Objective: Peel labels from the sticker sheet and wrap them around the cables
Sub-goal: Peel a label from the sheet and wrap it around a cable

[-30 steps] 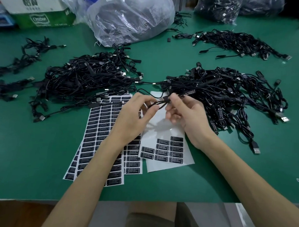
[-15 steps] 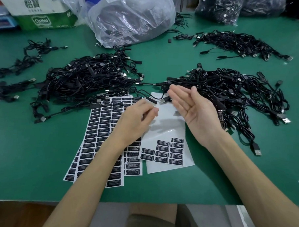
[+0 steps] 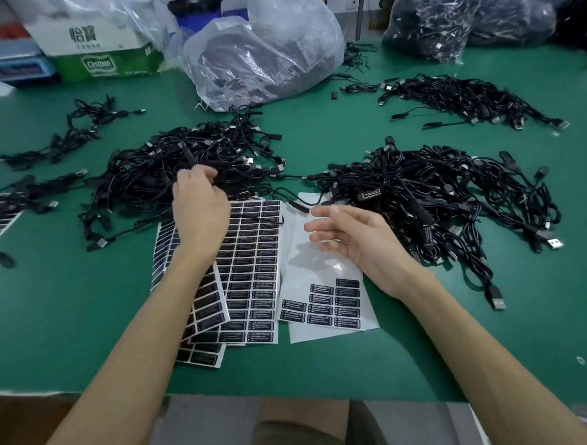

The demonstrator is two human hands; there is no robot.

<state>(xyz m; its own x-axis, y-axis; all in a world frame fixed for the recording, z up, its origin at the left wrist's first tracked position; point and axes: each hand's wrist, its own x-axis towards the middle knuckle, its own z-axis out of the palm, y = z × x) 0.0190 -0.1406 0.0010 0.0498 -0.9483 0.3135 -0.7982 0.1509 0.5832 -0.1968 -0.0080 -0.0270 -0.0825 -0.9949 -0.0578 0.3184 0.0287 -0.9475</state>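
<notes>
From the head camera, the step in hand looks to me like fetching the next cable. My left hand (image 3: 200, 211) is at the near edge of the left cable pile (image 3: 146, 175), its fingers curled down among the black cords. I cannot tell whether they have 1 cord pinched or only touch the tangle. My right hand (image 3: 355, 245) hovers above the part-used sticker sheet (image 3: 317, 270), fingers loose and spread, holding nothing.

To do this well I would single out 1 cable by its plug or inline block, not by a loop mid-cord. The cords are tangled, and a loop would probably drag several along. I would lift slowly, let the neighbours drop off, and keep the cord clear of the sheets so it cannot catch a label edge. The right hand is well placed to peel, with the remaining labels (image 3: 335, 306) just below it.

The part-used sheet lies flat on the green tabletop (image 3: 52, 312) between my 2 forearms. It is mostly bare glossy white backing, with black labels left only in uneven columns at its near end; their white print reads "LED CONTROLLER". The full sheets (image 3: 255, 254) lie fanned and overlapping against its left edge, partly under my left forearm. 1 loose cable (image 3: 296, 205) lies across its far edge. The right cable pile (image 3: 438, 195) sits just beyond my right hand.
</notes>
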